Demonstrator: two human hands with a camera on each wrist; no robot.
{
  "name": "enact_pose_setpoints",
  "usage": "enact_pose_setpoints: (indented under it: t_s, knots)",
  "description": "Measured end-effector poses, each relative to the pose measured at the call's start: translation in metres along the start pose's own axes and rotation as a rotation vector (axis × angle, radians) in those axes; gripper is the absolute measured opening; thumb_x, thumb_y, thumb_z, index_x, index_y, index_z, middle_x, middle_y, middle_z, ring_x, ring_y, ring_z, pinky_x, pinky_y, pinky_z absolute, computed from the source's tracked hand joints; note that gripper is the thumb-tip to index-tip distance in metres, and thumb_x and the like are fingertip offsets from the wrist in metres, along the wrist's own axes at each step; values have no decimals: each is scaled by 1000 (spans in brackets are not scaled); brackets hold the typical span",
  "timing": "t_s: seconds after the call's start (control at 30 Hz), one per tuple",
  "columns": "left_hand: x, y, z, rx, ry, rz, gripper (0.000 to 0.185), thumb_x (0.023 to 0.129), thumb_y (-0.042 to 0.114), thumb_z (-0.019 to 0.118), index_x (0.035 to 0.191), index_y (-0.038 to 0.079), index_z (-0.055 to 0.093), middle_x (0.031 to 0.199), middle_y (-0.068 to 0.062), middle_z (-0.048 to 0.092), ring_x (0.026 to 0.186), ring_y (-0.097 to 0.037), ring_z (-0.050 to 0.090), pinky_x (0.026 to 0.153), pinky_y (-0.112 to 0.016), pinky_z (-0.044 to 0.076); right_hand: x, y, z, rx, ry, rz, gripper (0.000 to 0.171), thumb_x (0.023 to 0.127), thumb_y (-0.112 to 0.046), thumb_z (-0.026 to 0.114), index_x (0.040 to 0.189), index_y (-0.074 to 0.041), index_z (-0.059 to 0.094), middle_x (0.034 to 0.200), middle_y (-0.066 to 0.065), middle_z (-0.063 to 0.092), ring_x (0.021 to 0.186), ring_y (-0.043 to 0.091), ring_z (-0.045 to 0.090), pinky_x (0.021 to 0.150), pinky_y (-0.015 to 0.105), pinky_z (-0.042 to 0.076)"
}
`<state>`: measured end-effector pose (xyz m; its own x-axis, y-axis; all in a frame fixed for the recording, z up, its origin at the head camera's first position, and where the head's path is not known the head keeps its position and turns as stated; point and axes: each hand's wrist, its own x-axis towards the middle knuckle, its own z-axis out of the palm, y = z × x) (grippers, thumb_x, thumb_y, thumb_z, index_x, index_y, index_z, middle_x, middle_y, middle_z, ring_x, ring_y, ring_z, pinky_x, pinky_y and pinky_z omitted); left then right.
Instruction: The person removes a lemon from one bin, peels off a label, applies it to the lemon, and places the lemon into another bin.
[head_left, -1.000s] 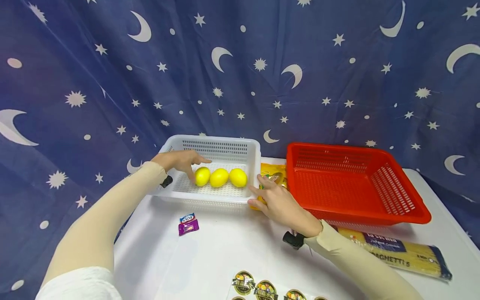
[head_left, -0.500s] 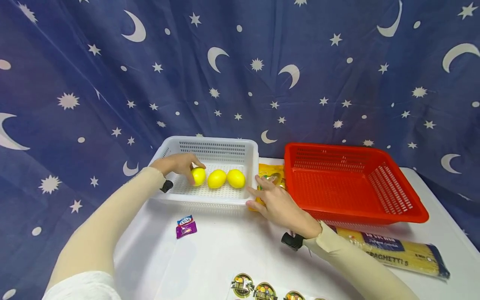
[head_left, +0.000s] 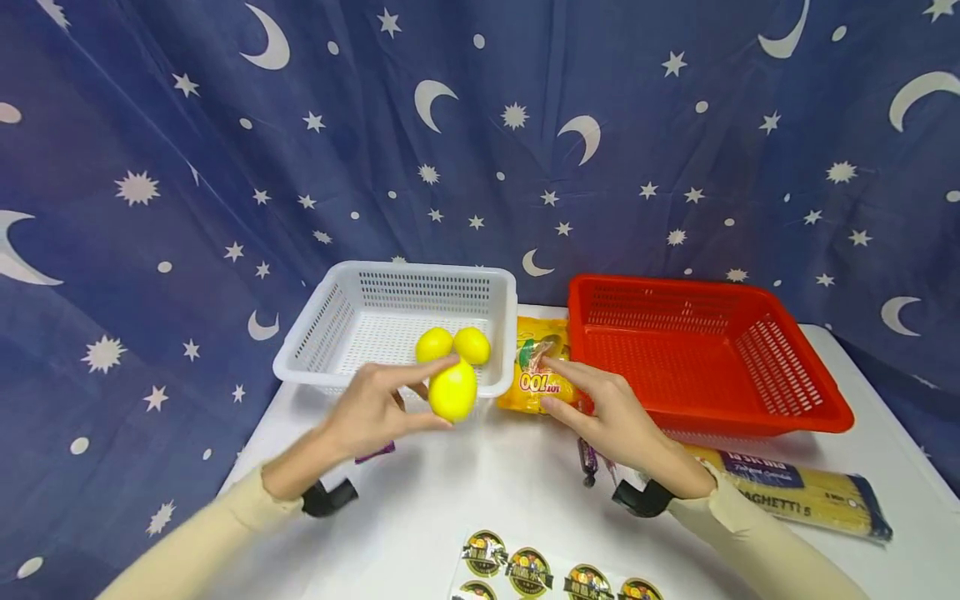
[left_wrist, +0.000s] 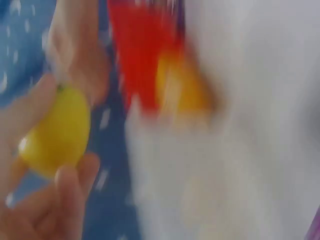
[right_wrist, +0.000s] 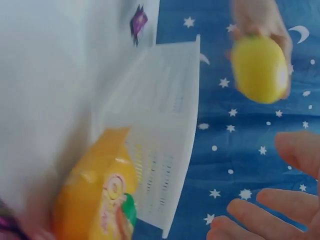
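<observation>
My left hand (head_left: 375, 410) pinches a lemon (head_left: 453, 392) between thumb and fingers, raised in front of the white basket (head_left: 303, 367). The left wrist view, though blurred, has the same lemon (left_wrist: 61, 131) in the fingertips. Two more lemons (head_left: 435, 344) lie inside the basket, at its right side. Facing the held lemon, my right hand (head_left: 611, 412) is spread with thumb and fingers apart and nothing in its grasp. Behind its fingertips lies a yellow-orange packet (head_left: 534, 367), between the white basket and a red basket (head_left: 675, 425).
A spaghetti pack (head_left: 795, 492) lies in front of the red basket, partly behind the right forearm. A sheet of round stickers (head_left: 528, 571) is at the near edge. A small purple wrapped candy (head_left: 375, 452) shows beside the left wrist.
The left hand has taken the leftmost lemon out of the white basket and brought it forward and right. My right hand has left the basket's rim and drawn back to the right.
</observation>
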<state>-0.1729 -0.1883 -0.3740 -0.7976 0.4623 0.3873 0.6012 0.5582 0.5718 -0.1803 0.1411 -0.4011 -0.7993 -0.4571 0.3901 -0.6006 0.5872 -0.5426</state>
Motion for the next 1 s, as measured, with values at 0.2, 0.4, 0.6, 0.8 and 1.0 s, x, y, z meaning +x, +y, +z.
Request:
enact_pose_setpoints:
  t_s: [0.2, 0.4, 0.6, 0.8, 1.0]
  knots:
    - [-19, 10, 86, -50, -131, -69, 74, 73, 36, 92, 141, 23, 64, 95, 1, 81, 65, 0, 66, 56, -16, 45, -37, 1, 5, 1, -43, 26, 49, 94, -32, 75, 139, -14, 65, 138, 7, 68, 118, 26, 71, 96, 47, 59]
    - [-8, 5, 124, 93, -228, -141, 79, 71, 44, 91, 143, 26, 62, 50, 14, 42, 50, 1, 32, 48, -20, 27, -51, 12, 34, 22, -180, 49, 52, 94, -31, 75, 139, -8, 64, 119, 8, 76, 78, 9, 68, 67, 23, 56]
    - [-3, 6, 134, 111, -268, -185, 82, 72, 49, 89, 145, 28, 59, 54, 10, 31, 53, -5, 24, 49, -23, 20, -53, 19, 51, -3, -178, 46, 52, 90, -27, 79, 136, -6, 66, 103, 1, 79, 78, -1, 64, 69, 22, 53]
    - [-2, 9, 134, 113, -308, -205, 84, 77, 49, 86, 151, 29, 52, 59, 3, 53, 51, -6, 28, 49, -23, 26, -51, 22, 54, -45, -139, 56, 53, 88, -29, 80, 135, -9, 68, 99, -1, 80, 74, -3, 65, 70, 21, 48]
    - [-22, 19, 122, 154, -257, -272, 88, 82, 51, 82, 157, 28, 43, 97, -1, 77, 59, -6, 45, 55, -23, 36, -56, 14, 48, -57, -114, 75, 49, 88, -29, 81, 132, -12, 70, 111, 4, 79, 76, 0, 66, 65, 18, 48]
